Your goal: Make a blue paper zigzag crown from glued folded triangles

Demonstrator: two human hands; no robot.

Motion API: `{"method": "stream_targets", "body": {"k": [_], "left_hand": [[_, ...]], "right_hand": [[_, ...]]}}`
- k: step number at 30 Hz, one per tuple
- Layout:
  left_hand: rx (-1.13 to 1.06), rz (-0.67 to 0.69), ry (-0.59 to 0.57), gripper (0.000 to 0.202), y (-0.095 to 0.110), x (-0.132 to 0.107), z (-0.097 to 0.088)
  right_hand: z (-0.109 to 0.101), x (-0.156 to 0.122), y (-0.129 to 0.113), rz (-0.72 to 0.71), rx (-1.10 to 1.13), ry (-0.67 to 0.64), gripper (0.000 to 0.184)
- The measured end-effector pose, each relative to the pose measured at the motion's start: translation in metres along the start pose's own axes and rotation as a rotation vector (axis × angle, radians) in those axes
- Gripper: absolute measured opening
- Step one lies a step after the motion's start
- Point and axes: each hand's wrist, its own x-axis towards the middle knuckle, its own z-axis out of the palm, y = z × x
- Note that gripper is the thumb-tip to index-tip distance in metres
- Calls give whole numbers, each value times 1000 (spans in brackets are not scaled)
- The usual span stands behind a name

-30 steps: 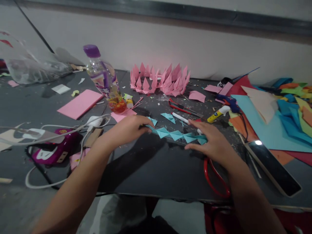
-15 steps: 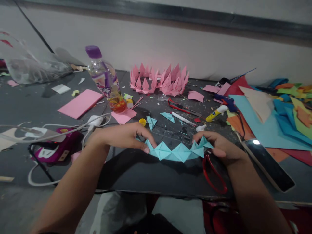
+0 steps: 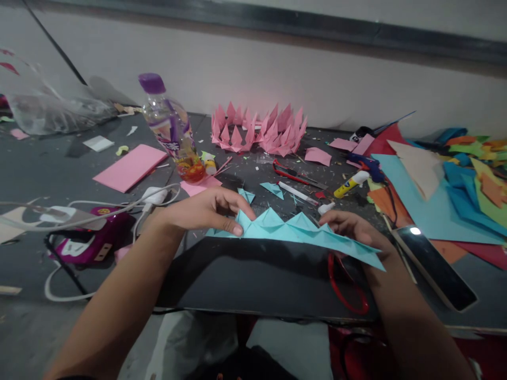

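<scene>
A light blue folded paper strip (image 3: 293, 232) with a row of pointed peaks is held up over the dark table (image 3: 245, 279). My left hand (image 3: 206, 211) pinches its left end between thumb and fingers. My right hand (image 3: 352, 227) grips the right end from behind, its fingers partly hidden by the paper. Two loose blue folded triangles (image 3: 273, 189) lie just beyond the strip. Red-handled scissors (image 3: 346, 285) lie on the table under my right wrist.
A pink folded paper crown (image 3: 259, 132) stands at the back. A purple-capped bottle (image 3: 170, 126), a pink paper pad (image 3: 129, 168), a purple device with white cables (image 3: 91, 243), a glue stick (image 3: 350, 184), a phone (image 3: 435, 266) and stacked coloured sheets (image 3: 447, 200) surround the work spot.
The blue strip was lying flat under both hands on the table. Both hands have lifted it toward me and tilted it so its broad face shows.
</scene>
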Motion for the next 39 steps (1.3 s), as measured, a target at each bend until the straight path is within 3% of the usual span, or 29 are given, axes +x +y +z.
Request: {"method": "stream_targets", "body": {"k": [6,10,12,16,19,21,28,33,39], "left_hand": [[-33,-3,36,22,-2,0,-1],[139,68,78,25,-2,3,1],[327,173,243,24,-2,4,6],[793,371,770,20,-2,3,26],[802,347,921,32,-1,2,43],[651,293,889,38,0,4,52],[-179,-9,545,27,0,23,62],[-282,-55,576,20,-3,25,61],[-356,-87,609,26,-11,29,59]], "right_hand": [[1,3,-1,-54,33,32,41],[4,6,-4,-103,-14,70,39],[6,8,-4,-121,-21,100,37],[9,12,1,-139,-86,170,37],[10,14,5,-191,-164,261,38],[10,15,8,-237,-199,321,37],[14,16,11,-338,-439,427,30],[15,19,17,-344,-581,402,24],[14,19,20,-381,-634,441,20]]}}
